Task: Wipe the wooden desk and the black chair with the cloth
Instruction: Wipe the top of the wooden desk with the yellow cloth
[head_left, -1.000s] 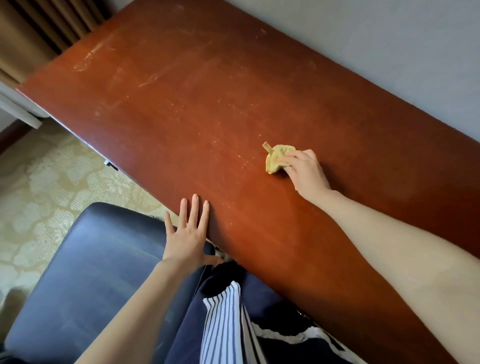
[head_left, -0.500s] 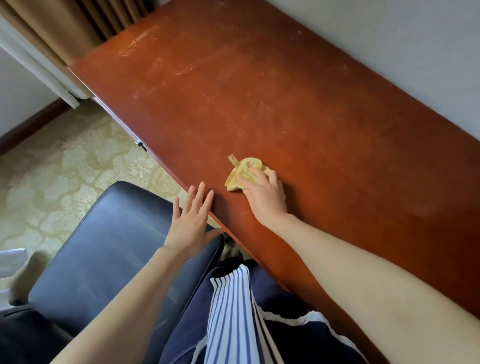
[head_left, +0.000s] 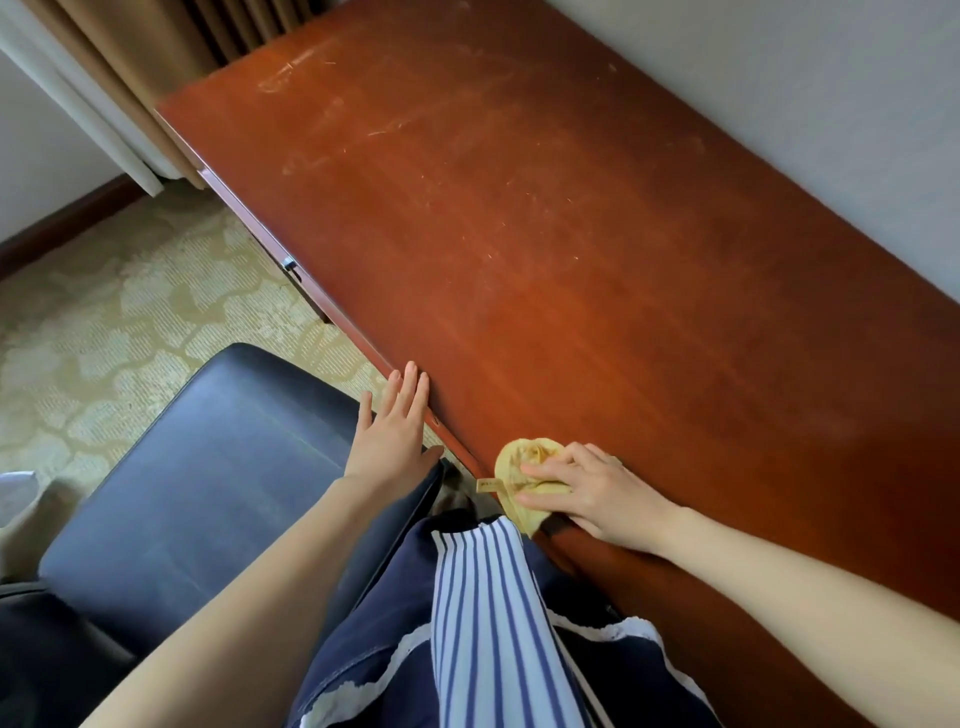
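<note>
My right grip (head_left: 597, 493) has its fingers curled over the bunched yellow cloth (head_left: 524, 462), pressing it onto the very front edge of the wooden bench (head_left: 571, 234), where the cloth's lower fold and tag (head_left: 487, 485) hang past the lip. My left grip (head_left: 392, 436) lies flat and holds nothing, fingertips touching the bench edge above the black chair (head_left: 208, 467). I judge the risk is the cloth dropping off the lip if a stroke runs any nearer me, since little of it sits on wood.

Surface (head_left: 571, 260) ahead of the right fingers (head_left: 556, 462): unobstructed to the wall (head_left: 805, 78). Left of them, left fingers (head_left: 410, 384) and chair (head_left: 208, 457) flank the edge.
</note>
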